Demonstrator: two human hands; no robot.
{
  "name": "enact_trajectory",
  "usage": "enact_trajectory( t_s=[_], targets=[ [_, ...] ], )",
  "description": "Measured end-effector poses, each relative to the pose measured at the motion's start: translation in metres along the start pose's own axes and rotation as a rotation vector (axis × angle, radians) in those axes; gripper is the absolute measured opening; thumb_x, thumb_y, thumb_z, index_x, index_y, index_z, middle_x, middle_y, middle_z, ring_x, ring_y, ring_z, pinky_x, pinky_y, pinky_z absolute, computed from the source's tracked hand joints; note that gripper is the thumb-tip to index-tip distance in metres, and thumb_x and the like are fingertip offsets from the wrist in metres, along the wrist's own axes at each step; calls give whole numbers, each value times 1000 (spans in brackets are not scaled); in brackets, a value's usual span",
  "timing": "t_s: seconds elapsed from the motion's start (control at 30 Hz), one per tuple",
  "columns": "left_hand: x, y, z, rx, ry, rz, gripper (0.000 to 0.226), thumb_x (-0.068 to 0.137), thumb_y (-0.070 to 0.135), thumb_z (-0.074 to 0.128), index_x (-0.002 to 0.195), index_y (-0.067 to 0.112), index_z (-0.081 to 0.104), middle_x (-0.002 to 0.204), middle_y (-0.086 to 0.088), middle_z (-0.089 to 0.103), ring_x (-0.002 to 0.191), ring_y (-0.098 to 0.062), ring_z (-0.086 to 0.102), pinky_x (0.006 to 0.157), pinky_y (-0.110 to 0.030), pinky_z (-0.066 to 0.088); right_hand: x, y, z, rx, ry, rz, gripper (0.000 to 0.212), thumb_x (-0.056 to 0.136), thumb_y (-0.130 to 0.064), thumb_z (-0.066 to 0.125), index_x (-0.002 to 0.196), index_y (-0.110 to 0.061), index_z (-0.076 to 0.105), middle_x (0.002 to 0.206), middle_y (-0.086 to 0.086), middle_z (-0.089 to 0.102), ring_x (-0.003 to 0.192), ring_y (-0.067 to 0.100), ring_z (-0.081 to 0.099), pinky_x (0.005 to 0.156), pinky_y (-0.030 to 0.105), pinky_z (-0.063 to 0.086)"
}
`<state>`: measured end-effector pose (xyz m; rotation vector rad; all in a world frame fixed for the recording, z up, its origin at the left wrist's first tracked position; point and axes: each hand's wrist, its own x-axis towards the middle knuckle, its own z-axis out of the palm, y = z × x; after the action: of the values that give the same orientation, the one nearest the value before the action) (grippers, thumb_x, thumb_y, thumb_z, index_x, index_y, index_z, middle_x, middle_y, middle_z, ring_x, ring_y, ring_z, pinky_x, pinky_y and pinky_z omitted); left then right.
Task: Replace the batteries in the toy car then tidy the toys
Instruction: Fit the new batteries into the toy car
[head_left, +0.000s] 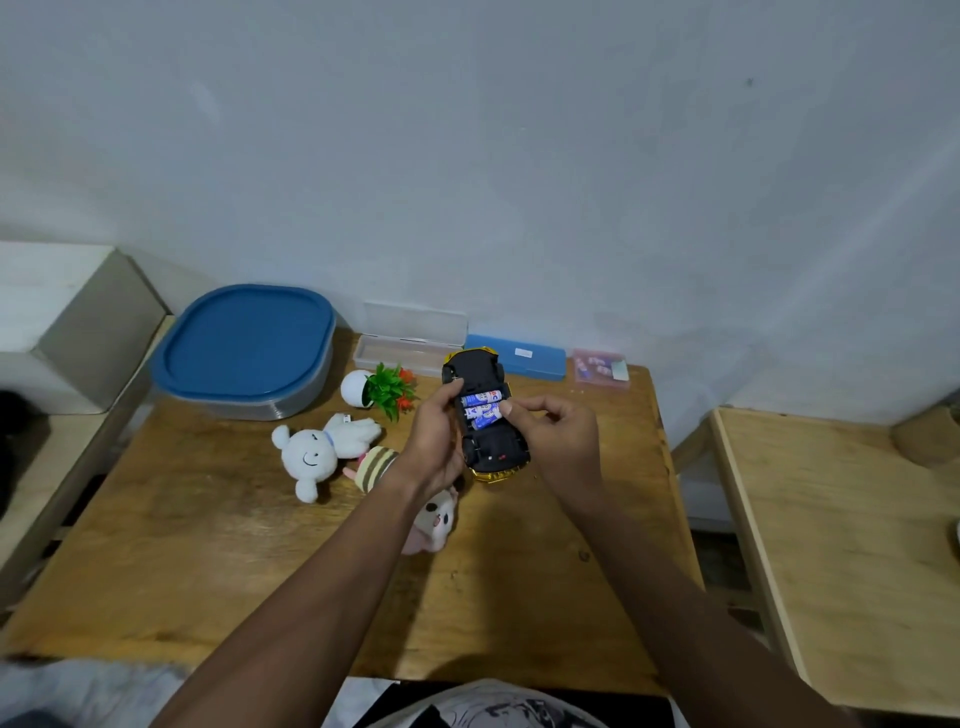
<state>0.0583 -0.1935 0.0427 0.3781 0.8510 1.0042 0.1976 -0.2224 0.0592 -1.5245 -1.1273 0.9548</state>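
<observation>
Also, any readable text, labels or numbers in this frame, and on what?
Nothing can be read.
Blue and white print on the batteries in the toy car: too blurred to read.
White sticker on the blue pencil case: too small to read.
Print on the pink packet: too blurred to read.

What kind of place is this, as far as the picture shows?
Probably a room in a home: a wooden table against a plain wall, with plush toys like the white plush, a blue-lidded container and a toy car held in the left hand.
</observation>
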Motion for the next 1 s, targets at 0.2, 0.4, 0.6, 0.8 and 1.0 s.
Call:
enact_trajectory(
  t_s=[0.2,0.4,0.6,0.8,1.0],
  targets=[
    [-2,6,2,7,-2,28,45,105,31,37,124,-2,60,105,-20,72,90,-31,71,81,-43,59,-6,8,5,-135,88,-155,15,79,-36,78,80,-22,77,85,-2,71,78,19,66,66,46,56],
    [0,3,4,7,6,40,48,104,33,38,130,-1,58,109,-22,70,93,-32,70,84,-45,59,-6,7,1,-618,191,-595,17,87,-25,67,89,-12,79,96,-1,69,87,20,57,62,31,48],
    [3,1,1,19,8,1,51,103,35,39,131,-3,58,105,-22,68,84,-30,68,69,-37,59,-3,13,-8,-1007,59,-872,28,95,-28,55,91,-9,75,110,4,70,85,23,55,65,35,44],
    [9,-7,-4,25,29,-24,49,103,34,40,132,-1,57,106,-22,68,86,-31,68,72,-39,60,6,19,-15,-1028,-93,-832,29,95,-30,52,91,-10,73,117,5,66,86,22,53,66,36,44],
    [17,-1,-11,122,95,-48,45,103,31,42,128,-1,59,104,-19,70,88,-31,69,75,-41,60,23,35,-23,-561,-69,-411,22,91,-17,63,109,-19,75,121,7,65,102,18,61,77,21,47]
  ],
)
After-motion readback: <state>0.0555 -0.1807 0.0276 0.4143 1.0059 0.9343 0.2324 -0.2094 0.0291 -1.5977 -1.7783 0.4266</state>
